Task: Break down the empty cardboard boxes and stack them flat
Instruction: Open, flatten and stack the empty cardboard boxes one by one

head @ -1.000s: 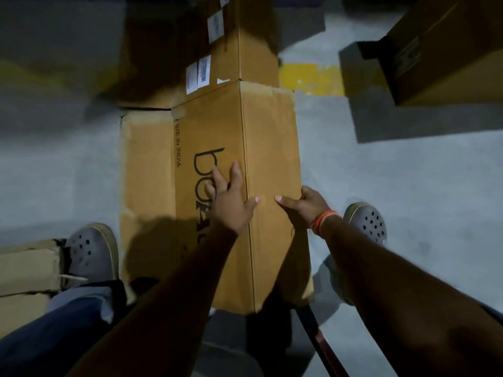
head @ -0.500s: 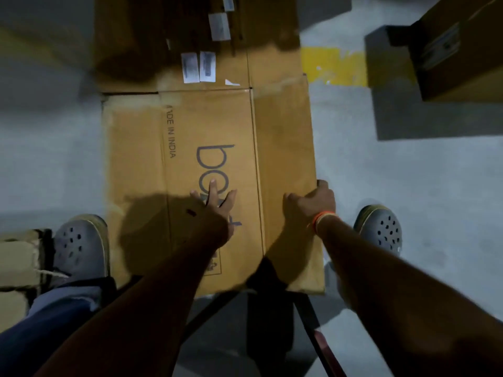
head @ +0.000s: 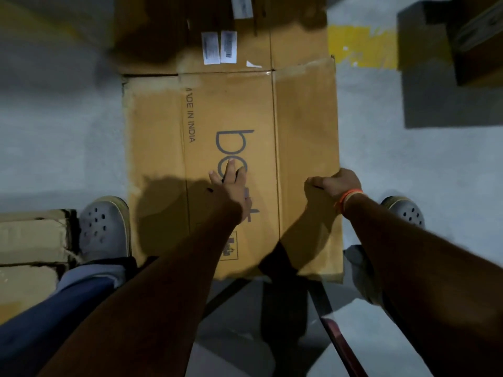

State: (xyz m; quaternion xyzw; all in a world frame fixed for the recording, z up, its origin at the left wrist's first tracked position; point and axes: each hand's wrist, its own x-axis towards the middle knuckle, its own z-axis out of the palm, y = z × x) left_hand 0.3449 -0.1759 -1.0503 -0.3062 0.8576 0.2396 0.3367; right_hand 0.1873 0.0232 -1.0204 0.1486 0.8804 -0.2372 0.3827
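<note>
On the grey concrete floor [head: 68,137], btwn the person's two grey perforated clogs, lies the brown printed cardboard box [head: 231,110], collapsed nearly flat w/ its far end touching a second flattened brown cardboard sheet [head: 296,47] that carries white shipping labels. The left hand [head: 231,183] rests palm-down on the printed centre panel, fingers straight and spread, holding nothing. The right hand [head: 336,182], orange band at the wrist, has its fingers curled over the box's right edge, gripping the narrow side panel.

Step in hand, as I judge it: pressing the box fully flat. To do it well: keep the left palm weighted over the middle so the panel can't spring up, and use the right hand to push the side panel down and out along its crease, not across it. That right panel looks slightly raised at the far corner, so pressure should travel toward that end too. Square the edges w/ the sheet beyond before letting go, so the stack sits even.

Nearby: an upright brown cardboard carton [head: 479,42] at far right, probably next in line, and stacked tan cardboard [head: 30,240] by the left foot.
</note>
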